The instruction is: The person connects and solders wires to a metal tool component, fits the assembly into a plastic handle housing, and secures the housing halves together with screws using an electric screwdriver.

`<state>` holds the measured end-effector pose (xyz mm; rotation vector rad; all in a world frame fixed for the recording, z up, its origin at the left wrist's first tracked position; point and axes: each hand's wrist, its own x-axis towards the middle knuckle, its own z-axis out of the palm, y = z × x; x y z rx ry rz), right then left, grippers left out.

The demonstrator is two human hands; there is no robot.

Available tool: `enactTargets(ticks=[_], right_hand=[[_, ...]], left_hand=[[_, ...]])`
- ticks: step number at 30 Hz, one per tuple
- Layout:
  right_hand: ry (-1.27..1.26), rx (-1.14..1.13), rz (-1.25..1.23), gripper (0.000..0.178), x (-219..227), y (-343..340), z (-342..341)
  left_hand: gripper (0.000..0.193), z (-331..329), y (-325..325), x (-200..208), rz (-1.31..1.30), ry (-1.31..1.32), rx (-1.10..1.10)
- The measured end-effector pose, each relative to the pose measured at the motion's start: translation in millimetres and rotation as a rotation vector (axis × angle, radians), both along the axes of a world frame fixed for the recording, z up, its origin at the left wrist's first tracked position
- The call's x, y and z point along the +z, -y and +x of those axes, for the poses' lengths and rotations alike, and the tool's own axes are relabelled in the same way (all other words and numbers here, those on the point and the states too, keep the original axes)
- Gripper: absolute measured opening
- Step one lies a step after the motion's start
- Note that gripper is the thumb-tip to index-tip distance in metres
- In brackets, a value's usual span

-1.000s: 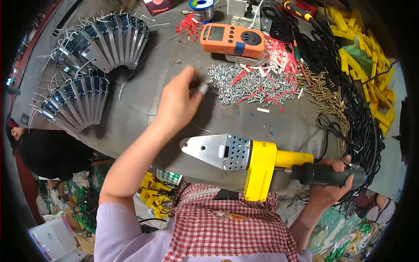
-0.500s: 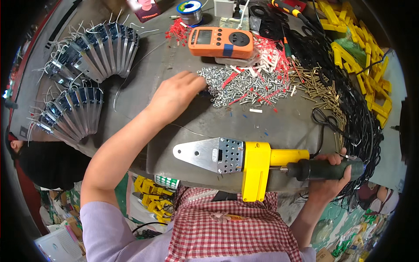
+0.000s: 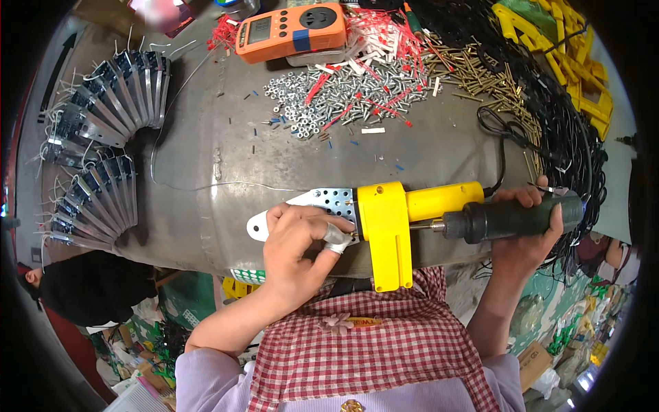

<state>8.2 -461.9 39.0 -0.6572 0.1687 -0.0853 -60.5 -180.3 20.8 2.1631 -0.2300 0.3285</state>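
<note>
A yellow plastic tool body (image 3: pixel 384 237) with a stubby handle lies at the near side of the bench. From its left side sticks out a pointed metal plate (image 3: pixel 336 198), perforated next to the plastic. My left hand (image 3: pixel 298 250), with silvery wrapping on one finger, pinches at the joint of plate and plastic; whatever is between the fingertips is too small to make out. My right hand (image 3: pixel 525 240) is wrapped round a dark green electric screwdriver (image 3: pixel 504 220), its bit entering the right side of the yellow body.
Beyond lie a heap of nuts and screws (image 3: pixel 329 103), brass screws (image 3: pixel 494 75) and an orange meter (image 3: pixel 292 33). Fanned metal plates with wires (image 3: pixel 130 96) stand at left. Black cables (image 3: pixel 563 137) and yellow plastic parts (image 3: pixel 583 75) line the right side.
My left hand has come back from the nut heap to the metal plate beside the yellow body. The screwdriver stays in my right hand. The whole view has shifted.
</note>
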Motion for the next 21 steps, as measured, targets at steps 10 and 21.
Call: enactTargets(ticks=[10,21], right_hand=[[0.024,0.007,0.079,0.040,-5.9,3.1,0.1],[0.009,0.028,0.061,0.039,8.2,-10.1,5.8]], left_hand=[[0.025,-4.5,0.3,-7.9,0.033,0.083,-0.012],[0.025,-2.1,1.6,-5.4,0.029,0.107,0.034]])
